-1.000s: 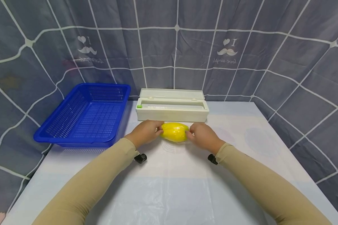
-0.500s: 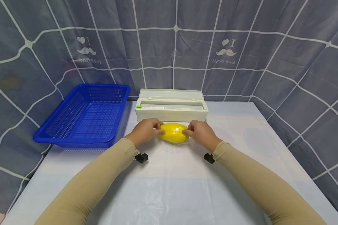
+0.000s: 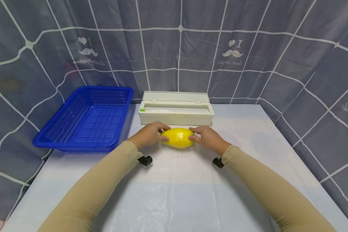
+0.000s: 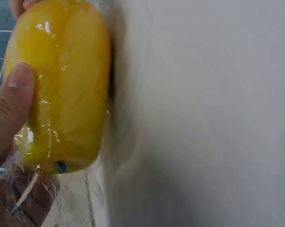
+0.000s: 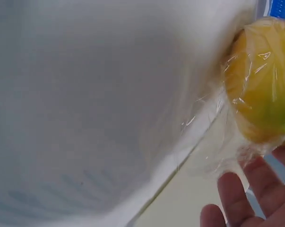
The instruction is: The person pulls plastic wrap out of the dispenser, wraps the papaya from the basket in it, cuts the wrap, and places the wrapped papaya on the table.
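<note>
A yellow oblong fruit [image 3: 178,138], wrapped in clear cling film, lies crosswise over the middle of the table; its exact kind is unclear. My left hand [image 3: 150,133] holds its left end, thumb on the near side. At the right end my right hand [image 3: 208,139] holds it between thumb and forefinger. The left wrist view shows the left thumb [image 4: 19,82] pressing the film-covered fruit [image 4: 73,90], with loose film hanging below a small dark spot. In the right wrist view, loose film [image 5: 227,146] trails off the fruit [image 5: 265,85] beside the right hand's spread fingers.
Directly behind the fruit stands a white cling film dispenser [image 3: 176,118] with its lid raised and a green slider at the left. A blue perforated basket [image 3: 75,145] sits at the back left. Grey gridded curtains [image 3: 162,48] enclose the white-covered table [image 3: 191,199].
The fruit has turned in my hands, from a grooved side to a smoother one. Both thumbs have shifted onto its near face, and the right hand's grip has loosened and re-formed.
</note>
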The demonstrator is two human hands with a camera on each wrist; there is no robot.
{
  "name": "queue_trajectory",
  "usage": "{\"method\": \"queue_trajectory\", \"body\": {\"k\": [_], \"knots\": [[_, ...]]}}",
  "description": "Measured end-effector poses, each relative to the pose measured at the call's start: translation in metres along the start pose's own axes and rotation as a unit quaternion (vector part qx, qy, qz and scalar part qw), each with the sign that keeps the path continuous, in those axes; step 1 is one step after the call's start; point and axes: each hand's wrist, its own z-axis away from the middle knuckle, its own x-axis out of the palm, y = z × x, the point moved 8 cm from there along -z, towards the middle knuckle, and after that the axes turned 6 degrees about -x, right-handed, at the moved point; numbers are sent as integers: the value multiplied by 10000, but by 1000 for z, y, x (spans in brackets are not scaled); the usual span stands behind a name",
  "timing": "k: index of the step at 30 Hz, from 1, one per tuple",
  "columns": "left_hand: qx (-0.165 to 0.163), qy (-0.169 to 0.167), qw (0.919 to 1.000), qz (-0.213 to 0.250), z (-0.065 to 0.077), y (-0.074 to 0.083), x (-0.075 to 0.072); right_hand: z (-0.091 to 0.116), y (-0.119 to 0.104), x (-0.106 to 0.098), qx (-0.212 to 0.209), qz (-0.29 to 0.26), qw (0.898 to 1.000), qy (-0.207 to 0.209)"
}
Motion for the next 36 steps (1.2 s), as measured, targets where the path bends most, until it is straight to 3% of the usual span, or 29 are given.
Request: {"method": "queue_trajectory", "body": {"k": [6, 11, 21, 30, 36], "knots": [[-51, -163, 9998, -67, -6, -3, 3, 2, 0, -4, -258, 437, 9984, -233], [4, -327, 9994, 86, -3, -4, 6, 0, -5, -8, -422, 626, 9963, -409], [164, -355, 9992, -70, 2, -10, 6, -7, 2, -8, -309, -61, 9977, -594], [-43, -328, 9990, -289, 4, -11, 7, -8, 7, -2, -310, -396, 9952, -839], [-47, -329, 9993, -180, 7, -11, 7, -8, 9, 1, -270, -493, 9948, -845]]}}
